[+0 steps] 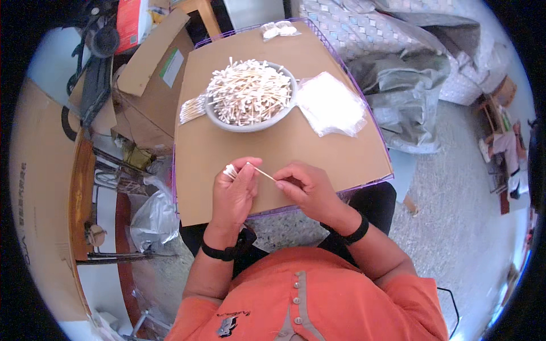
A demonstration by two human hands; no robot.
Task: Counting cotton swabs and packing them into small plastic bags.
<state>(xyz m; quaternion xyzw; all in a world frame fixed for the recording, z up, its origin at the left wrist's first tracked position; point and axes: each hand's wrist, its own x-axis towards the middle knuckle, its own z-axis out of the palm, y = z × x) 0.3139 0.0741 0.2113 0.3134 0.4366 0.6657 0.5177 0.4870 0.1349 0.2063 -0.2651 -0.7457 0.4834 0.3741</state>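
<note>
My left hand (pixel 238 186) is closed round a small bunch of cotton swabs (pixel 230 171), whose white tips poke out beside the thumb. Between my two hands stretches a single cotton swab (pixel 263 173), with one end at my left fingertips. My right hand (pixel 304 187) pinches its other end between thumb and fingers. Beyond my hands a round grey bowl (pixel 245 128) stands heaped with loose cotton swabs (pixel 250 91). Left of the bowl lies a flat row of swabs (pixel 192 109). To its right is a stack of clear plastic bags (pixel 331 105).
Everything rests on a brown cardboard sheet (pixel 227 149) with a purple wire rim (pixel 369 113). A small clear packet (pixel 278 30) with white contents lies at the far edge. Open cardboard boxes (pixel 149 85) stand at the left, grey plastic sheeting (pixel 404 96) at the right.
</note>
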